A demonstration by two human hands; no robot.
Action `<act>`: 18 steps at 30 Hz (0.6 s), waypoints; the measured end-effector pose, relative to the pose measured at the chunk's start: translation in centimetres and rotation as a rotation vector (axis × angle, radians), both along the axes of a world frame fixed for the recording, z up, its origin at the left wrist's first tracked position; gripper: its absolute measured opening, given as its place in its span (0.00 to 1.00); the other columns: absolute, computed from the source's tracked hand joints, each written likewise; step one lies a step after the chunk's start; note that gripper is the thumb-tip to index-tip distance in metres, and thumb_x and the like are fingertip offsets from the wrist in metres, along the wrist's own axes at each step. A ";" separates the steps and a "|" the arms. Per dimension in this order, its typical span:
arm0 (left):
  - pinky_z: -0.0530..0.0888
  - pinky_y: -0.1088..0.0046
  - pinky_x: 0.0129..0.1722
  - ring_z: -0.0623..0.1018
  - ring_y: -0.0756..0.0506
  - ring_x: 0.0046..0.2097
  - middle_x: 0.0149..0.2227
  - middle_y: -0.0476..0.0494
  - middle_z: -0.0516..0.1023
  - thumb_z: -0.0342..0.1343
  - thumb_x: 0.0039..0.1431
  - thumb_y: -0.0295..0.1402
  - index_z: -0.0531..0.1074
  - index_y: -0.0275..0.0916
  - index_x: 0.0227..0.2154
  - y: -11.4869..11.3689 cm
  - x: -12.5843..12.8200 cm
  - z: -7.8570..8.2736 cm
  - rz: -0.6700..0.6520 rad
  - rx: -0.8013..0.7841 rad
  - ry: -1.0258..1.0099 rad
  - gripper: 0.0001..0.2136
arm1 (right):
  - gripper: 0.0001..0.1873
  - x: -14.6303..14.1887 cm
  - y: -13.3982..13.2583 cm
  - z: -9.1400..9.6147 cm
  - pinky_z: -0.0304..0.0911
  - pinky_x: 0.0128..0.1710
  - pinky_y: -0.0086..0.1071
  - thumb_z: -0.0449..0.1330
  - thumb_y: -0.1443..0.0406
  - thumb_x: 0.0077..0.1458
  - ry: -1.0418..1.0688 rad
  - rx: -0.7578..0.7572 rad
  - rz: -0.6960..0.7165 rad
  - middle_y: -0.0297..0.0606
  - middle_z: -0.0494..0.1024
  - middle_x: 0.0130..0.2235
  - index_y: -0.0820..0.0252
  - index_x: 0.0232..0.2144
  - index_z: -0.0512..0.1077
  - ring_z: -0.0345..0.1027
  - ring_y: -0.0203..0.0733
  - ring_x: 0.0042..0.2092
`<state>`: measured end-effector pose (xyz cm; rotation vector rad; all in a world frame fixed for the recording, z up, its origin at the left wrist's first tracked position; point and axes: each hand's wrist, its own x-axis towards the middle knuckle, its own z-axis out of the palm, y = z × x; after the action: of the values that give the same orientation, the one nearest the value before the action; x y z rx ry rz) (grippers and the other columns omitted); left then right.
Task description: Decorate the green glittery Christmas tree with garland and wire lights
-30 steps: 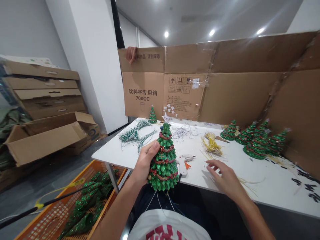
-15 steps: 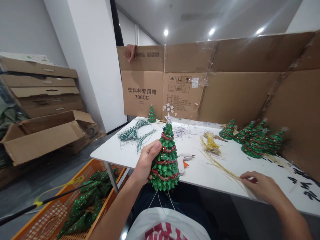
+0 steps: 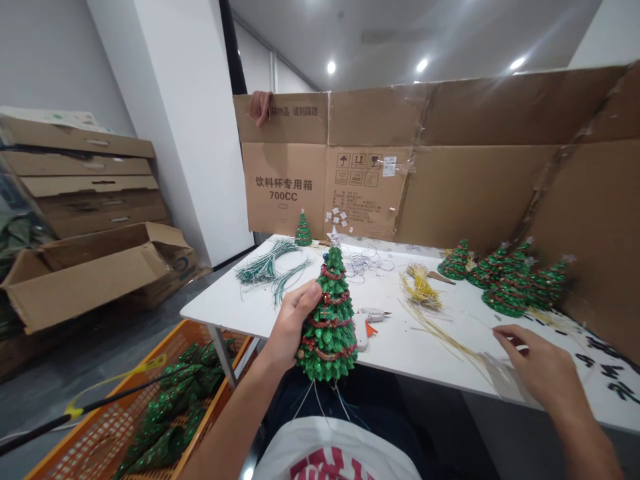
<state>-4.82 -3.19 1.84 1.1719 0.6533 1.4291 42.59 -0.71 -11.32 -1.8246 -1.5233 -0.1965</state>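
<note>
Left hand (image 3: 290, 327) clamped round glittery green Christmas tree (image 3: 327, 327) at 6 o'clock, by white table (image 3: 220, 303) edge; right hand (image 3: 537, 373) at 4 o'clock, fingers together beside yellow strands (image 3: 445, 343), pinch unclear.

2 hands (image 3: 289, 327) (image 3: 540, 373), 1 green Christmas tree (image 3: 329, 320) in hand, 1 hot glue gun (image 3: 362, 331), 1 orange plastic crate (image 3: 210, 328).

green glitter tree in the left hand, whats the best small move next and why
I'd probably gather the loose yellow strands with the right hand, since it's right beside them, while the left hand keeps hold of the green glitter tree, whose thin wires hang free below it.
</note>
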 end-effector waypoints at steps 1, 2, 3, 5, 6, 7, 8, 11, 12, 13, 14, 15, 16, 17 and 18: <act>0.73 0.71 0.38 0.77 0.45 0.36 0.32 0.46 0.79 0.69 0.61 0.55 0.75 0.38 0.30 0.0 0.0 0.0 -0.003 -0.004 -0.003 0.23 | 0.21 -0.3 -0.2 0.3 0.66 0.37 0.46 0.55 0.49 0.59 -0.006 0.056 -0.038 0.45 0.85 0.37 0.54 0.39 0.80 0.76 0.55 0.31; 0.73 0.71 0.38 0.77 0.45 0.36 0.32 0.46 0.79 0.69 0.61 0.55 0.75 0.38 0.30 -0.1 0.0 0.0 -0.006 -0.005 -0.005 0.23 | 0.21 -0.6 -0.4 0.7 0.65 0.37 0.47 0.54 0.50 0.62 -0.011 0.113 -0.079 0.47 0.85 0.38 0.55 0.42 0.80 0.76 0.56 0.32; 0.73 0.71 0.39 0.77 0.45 0.36 0.32 0.46 0.79 0.69 0.62 0.55 0.76 0.38 0.31 -0.1 0.0 0.0 -0.009 -0.001 -0.005 0.23 | 0.21 -0.9 -0.6 1.2 0.65 0.39 0.48 0.53 0.51 0.64 -0.019 0.173 -0.122 0.50 0.84 0.38 0.56 0.44 0.79 0.76 0.57 0.34; 0.74 0.71 0.40 0.79 0.44 0.37 0.32 0.46 0.80 0.69 0.62 0.55 0.77 0.38 0.32 -0.1 -0.1 -0.1 -0.013 0.013 -0.002 0.22 | 0.21 -1.8 -1.3 2.5 0.64 0.43 0.51 0.52 0.52 0.69 -0.049 0.287 -0.192 0.54 0.82 0.39 0.58 0.48 0.78 0.75 0.62 0.38; 0.74 0.71 0.40 0.80 0.43 0.38 0.32 0.46 0.81 0.68 0.63 0.55 0.78 0.38 0.34 -0.1 -0.1 -0.1 -0.013 0.020 0.001 0.22 | 0.20 -2.4 -1.6 3.2 0.64 0.46 0.52 0.52 0.52 0.71 -0.078 0.342 -0.208 0.55 0.81 0.38 0.58 0.48 0.77 0.74 0.64 0.41; 0.74 0.71 0.40 0.81 0.42 0.39 0.32 0.45 0.82 0.68 0.63 0.55 0.79 0.37 0.34 -0.1 -0.1 -0.1 -0.013 0.024 0.003 0.22 | 0.19 -3.1 -2.0 4.0 0.64 0.49 0.54 0.52 0.52 0.71 -0.101 0.389 -0.204 0.55 0.79 0.38 0.57 0.47 0.77 0.73 0.67 0.45; 0.74 0.70 0.40 0.81 0.42 0.39 0.32 0.45 0.82 0.67 0.64 0.56 0.79 0.37 0.35 -0.1 -0.2 -0.1 -0.012 0.025 0.003 0.22 | 0.18 -4.0 -2.3 4.7 0.63 0.51 0.55 0.52 0.52 0.72 -0.094 0.412 -0.160 0.55 0.79 0.39 0.56 0.47 0.76 0.71 0.68 0.48; 0.75 0.70 0.38 0.83 0.40 0.40 0.31 0.44 0.83 0.67 0.63 0.56 0.80 0.37 0.36 -0.1 -0.2 0.0 0.000 0.023 -0.003 0.23 | 0.16 -7.7 -2.6 5.7 0.66 0.48 0.54 0.51 0.54 0.71 0.062 0.369 0.054 0.50 0.77 0.41 0.57 0.49 0.71 0.73 0.61 0.44; 0.75 0.69 0.38 0.83 0.39 0.40 0.31 0.44 0.83 0.68 0.62 0.57 0.81 0.37 0.36 -0.1 -0.2 0.1 0.010 0.023 -0.009 0.23 | 0.16 -9.3 -2.6 5.6 0.69 0.43 0.49 0.51 0.54 0.71 0.071 0.324 0.126 0.46 0.77 0.38 0.57 0.49 0.70 0.74 0.56 0.39; 0.76 0.69 0.38 0.84 0.39 0.40 0.31 0.43 0.83 0.68 0.62 0.57 0.81 0.37 0.36 -0.1 -0.2 0.2 0.021 0.024 -0.017 0.24 | 0.15 -11.1 -2.5 5.3 0.70 0.39 0.44 0.51 0.54 0.73 0.072 0.264 0.212 0.41 0.77 0.36 0.56 0.49 0.70 0.73 0.51 0.35; 0.76 0.69 0.38 0.84 0.39 0.40 0.31 0.43 0.84 0.69 0.61 0.57 0.81 0.37 0.36 -0.1 -0.2 0.2 0.028 0.022 -0.025 0.24 | 0.15 -13.0 -2.4 4.9 0.70 0.37 0.40 0.50 0.55 0.74 0.065 0.198 0.303 0.38 0.78 0.35 0.55 0.50 0.71 0.73 0.48 0.33; 0.76 0.69 0.38 0.84 0.39 0.40 0.31 0.43 0.84 0.69 0.60 0.57 0.81 0.37 0.36 -0.1 -0.2 0.2 0.032 0.017 -0.030 0.24 | 0.15 -15.0 -2.3 4.2 0.71 0.34 0.37 0.51 0.56 0.74 0.046 0.124 0.402 0.36 0.78 0.35 0.55 0.53 0.72 0.73 0.46 0.32; 0.77 0.69 0.38 0.84 0.38 0.40 0.31 0.43 0.84 0.69 0.60 0.57 0.81 0.37 0.35 0.0 -0.2 0.2 0.035 0.010 -0.034 0.24 | 0.16 -17.0 -2.3 3.5 0.73 0.35 0.35 0.54 0.55 0.74 0.023 0.066 0.489 0.37 0.80 0.37 0.53 0.56 0.73 0.75 0.45 0.33; 0.77 0.69 0.38 0.84 0.38 0.40 0.31 0.42 0.84 0.70 0.60 0.57 0.80 0.37 0.34 0.0 -0.3 0.2 0.036 0.000 -0.034 0.24 | 0.17 -18.8 -2.2 2.7 0.75 0.39 0.35 0.55 0.55 0.74 0.002 0.021 0.565 0.39 0.82 0.42 0.52 0.59 0.73 0.78 0.46 0.38; 0.77 0.69 0.38 0.85 0.39 0.40 0.31 0.42 0.85 0.70 0.59 0.57 0.80 0.37 0.33 0.0 -0.3 0.2 0.036 -0.009 -0.033 0.24 | 0.19 -20.4 -2.2 1.9 0.77 0.44 0.36 0.56 0.55 0.73 -0.017 -0.016 0.626 0.41 0.83 0.48 0.50 0.61 0.72 0.81 0.47 0.44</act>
<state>-5.10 -3.22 2.05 1.1323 0.6598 1.4711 22.14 -2.88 -9.47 -1.2760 -2.0249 0.1018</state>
